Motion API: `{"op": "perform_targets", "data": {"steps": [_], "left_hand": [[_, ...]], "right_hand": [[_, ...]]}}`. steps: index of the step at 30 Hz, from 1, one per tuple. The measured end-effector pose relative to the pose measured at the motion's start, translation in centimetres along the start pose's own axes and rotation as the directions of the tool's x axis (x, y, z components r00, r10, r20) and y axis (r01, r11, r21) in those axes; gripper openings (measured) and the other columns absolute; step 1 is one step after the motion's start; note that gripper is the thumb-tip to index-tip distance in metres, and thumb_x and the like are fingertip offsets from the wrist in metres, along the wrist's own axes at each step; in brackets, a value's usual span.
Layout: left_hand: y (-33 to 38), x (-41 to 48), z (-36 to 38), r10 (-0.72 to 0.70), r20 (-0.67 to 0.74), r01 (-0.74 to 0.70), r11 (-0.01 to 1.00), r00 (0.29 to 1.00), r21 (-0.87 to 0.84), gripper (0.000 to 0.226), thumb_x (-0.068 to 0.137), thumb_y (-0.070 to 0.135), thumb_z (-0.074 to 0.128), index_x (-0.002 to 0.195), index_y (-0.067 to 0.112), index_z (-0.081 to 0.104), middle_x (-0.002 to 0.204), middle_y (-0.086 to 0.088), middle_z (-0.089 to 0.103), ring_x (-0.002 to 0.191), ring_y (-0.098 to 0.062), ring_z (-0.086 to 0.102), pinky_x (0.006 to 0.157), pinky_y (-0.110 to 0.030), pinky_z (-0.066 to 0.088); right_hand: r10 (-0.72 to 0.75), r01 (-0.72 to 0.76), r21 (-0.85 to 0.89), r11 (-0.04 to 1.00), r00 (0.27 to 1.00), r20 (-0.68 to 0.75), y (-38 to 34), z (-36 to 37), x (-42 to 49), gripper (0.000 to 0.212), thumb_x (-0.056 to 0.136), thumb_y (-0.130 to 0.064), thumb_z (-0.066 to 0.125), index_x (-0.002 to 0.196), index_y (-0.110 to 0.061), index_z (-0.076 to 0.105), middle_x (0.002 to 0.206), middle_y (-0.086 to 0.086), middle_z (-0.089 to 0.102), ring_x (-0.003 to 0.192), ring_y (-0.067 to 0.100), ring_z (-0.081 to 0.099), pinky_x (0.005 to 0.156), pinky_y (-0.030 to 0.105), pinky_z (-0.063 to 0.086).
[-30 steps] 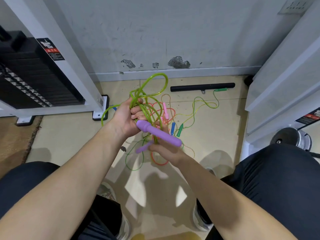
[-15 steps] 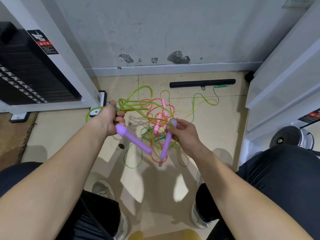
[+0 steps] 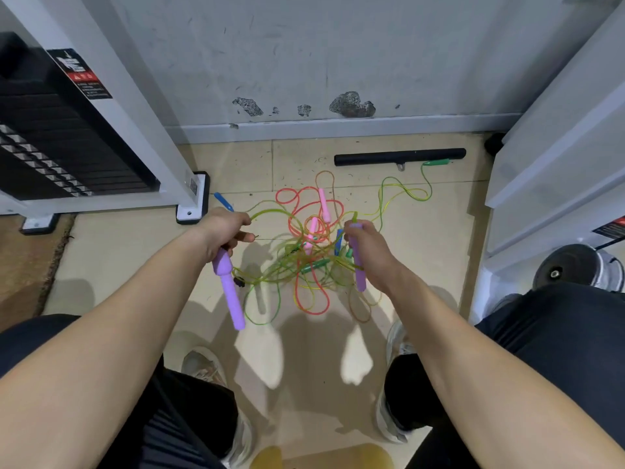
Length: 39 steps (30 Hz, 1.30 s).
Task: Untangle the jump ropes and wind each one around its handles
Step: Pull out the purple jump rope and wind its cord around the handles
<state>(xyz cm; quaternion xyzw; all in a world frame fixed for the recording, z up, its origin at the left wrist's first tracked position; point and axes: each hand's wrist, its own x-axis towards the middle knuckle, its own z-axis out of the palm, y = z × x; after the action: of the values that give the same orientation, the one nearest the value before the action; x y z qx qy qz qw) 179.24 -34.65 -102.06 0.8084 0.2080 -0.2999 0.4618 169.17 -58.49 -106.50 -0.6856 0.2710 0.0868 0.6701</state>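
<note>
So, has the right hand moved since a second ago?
Yes: the right hand, holding a purple handle, moved rightward, from below the upper pink handle on the floor to its right.

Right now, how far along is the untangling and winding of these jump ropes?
No rope looks wound yet. In hand: the left hand grips one purple handle, the right hand the other purple handle, their yellow-green rope trailing into the pile. Left: the ropes with pink handles, blue handle and green handle lie tangled.
</note>
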Motion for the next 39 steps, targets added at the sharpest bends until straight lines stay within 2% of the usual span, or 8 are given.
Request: {"op": "perform_targets", "data": {"steps": [2, 6, 10, 19, 25, 30, 35, 39], "left_hand": [[0.4, 0.1, -0.3, 0.054, -0.036, -0.05, 0.995, 0.998, 0.086, 0.011, 0.096, 0.011, 0.048, 0.104, 0.006, 0.052, 0.06, -0.005, 0.069, 0.048, -0.018, 0.028, 0.05, -0.024, 0.032], [0.6, -0.5, -0.8, 0.059, -0.003, -0.057, 0.982, 0.998, 0.179, 0.022, 0.097, 0.004, 0.047, 0.108, -0.007, 0.062, 0.063, -0.006, 0.071, 0.049, -0.017, 0.032, 0.047, -0.023, 0.034], [0.9, -1.8, -1.1, 0.019, 0.046, -0.018, 0.999, 0.999, -0.031, 0.016, 0.101, 0.009, 0.043, 0.112, 0.002, 0.052, 0.066, -0.009, 0.07, 0.047, -0.016, 0.036, 0.045, -0.021, 0.034], [3.0, -6.6, 0.9, 0.113, 0.338, 0.078, 0.861, 0.934, -0.503, 0.016, 0.103, 0.005, 0.043, 0.11, 0.007, 0.057, 0.089, -0.013, 0.072, 0.066, -0.02, 0.07, 0.057, -0.027, 0.061], [1.1, -8.1, 4.3, 0.15, 0.278, 0.047, 0.803, 0.949, -0.594, 0.023, 0.104, -0.002, 0.039, 0.123, 0.004, 0.051, 0.105, -0.012, 0.066, 0.087, -0.024, 0.067, 0.074, -0.034, 0.059], [0.0, -8.2, 6.4, 0.119, 0.081, -0.046, 0.793, 0.99, -0.608, 0.021, 0.102, 0.001, 0.049, 0.121, -0.007, 0.054, 0.092, -0.014, 0.06, 0.077, -0.022, 0.06, 0.059, -0.027, 0.054], [-0.6, -7.9, 6.0, 0.139, 0.125, -0.075, 0.904, 0.982, -0.421, 0.015, 0.096, 0.006, 0.063, 0.099, -0.008, 0.062, 0.094, -0.022, 0.065, 0.084, -0.03, 0.063, 0.077, -0.036, 0.054], [-1.0, -8.2, 4.5, 0.161, 0.188, -0.101, 0.95, 0.969, -0.295, 0.03, 0.097, -0.009, 0.049, 0.126, 0.0, 0.052, 0.092, -0.018, 0.065, 0.064, -0.02, 0.059, 0.052, -0.023, 0.052]], "right_hand": [[-0.096, 0.095, -0.029, 0.995, 0.995, -0.03, -0.9, -0.1, 0.1, 0.008, 0.097, -0.02, 0.048, 0.092, -0.015, 0.045, 0.087, 0.011, 0.05, 0.079, 0.023, 0.048, 0.073, 0.034, 0.044], [-0.166, 0.193, 0.095, 0.977, 0.957, -0.237, -3.2, -1.0, 1.1, 0.01, 0.098, -0.019, 0.055, 0.106, -0.015, 0.05, 0.093, 0.003, 0.062, 0.09, 0.02, 0.063, 0.094, 0.047, 0.051], [-0.155, 0.209, 0.116, 0.971, 0.919, -0.362, -6.5, -1.7, 0.9, 0.028, 0.1, -0.022, 0.057, 0.125, -0.01, 0.054, 0.086, 0.003, 0.056, 0.063, 0.016, 0.05, 0.064, 0.036, 0.048], [0.144, -0.197, 0.265, 0.944, 0.968, 0.206, -8.4, 0.4, -4.2, 0.021, 0.1, -0.015, 0.038, 0.095, -0.003, 0.053, 0.069, 0.009, 0.059, 0.051, 0.02, 0.047, 0.05, 0.027, 0.043], [-0.012, 0.021, -0.027, 0.999, 0.952, 0.306, -6.2, 3.4, -7.4, 0.009, 0.101, -0.015, 0.046, 0.093, -0.012, 0.051, 0.083, 0.01, 0.054, 0.07, 0.027, 0.055, 0.059, 0.03, 0.049], [-0.024, 0.083, -0.204, 0.976, 0.961, 0.277, -4.8, 5.2, -9.0, 0.019, 0.104, -0.026, 0.042, 0.122, -0.019, 0.045, 0.097, 0.015, 0.063, 0.068, 0.028, 0.064, 0.065, 0.037, 0.054], [-0.102, 0.312, -0.599, 0.738, 0.928, 0.358, -3.4, 6.5, -10.3, 0.044, 0.103, -0.039, 0.037, 0.141, -0.016, 0.031, 0.103, 0.007, 0.066, 0.087, 0.026, 0.062, 0.075, 0.037, 0.05], [-0.247, 0.319, -0.801, 0.506, 0.944, 0.22, -4.2, 6.0, -10.4, 0.033, 0.1, -0.044, 0.033, 0.113, -0.023, 0.056, 0.107, 0.006, 0.067, 0.102, 0.03, 0.061, 0.078, 0.037, 0.044]]}}
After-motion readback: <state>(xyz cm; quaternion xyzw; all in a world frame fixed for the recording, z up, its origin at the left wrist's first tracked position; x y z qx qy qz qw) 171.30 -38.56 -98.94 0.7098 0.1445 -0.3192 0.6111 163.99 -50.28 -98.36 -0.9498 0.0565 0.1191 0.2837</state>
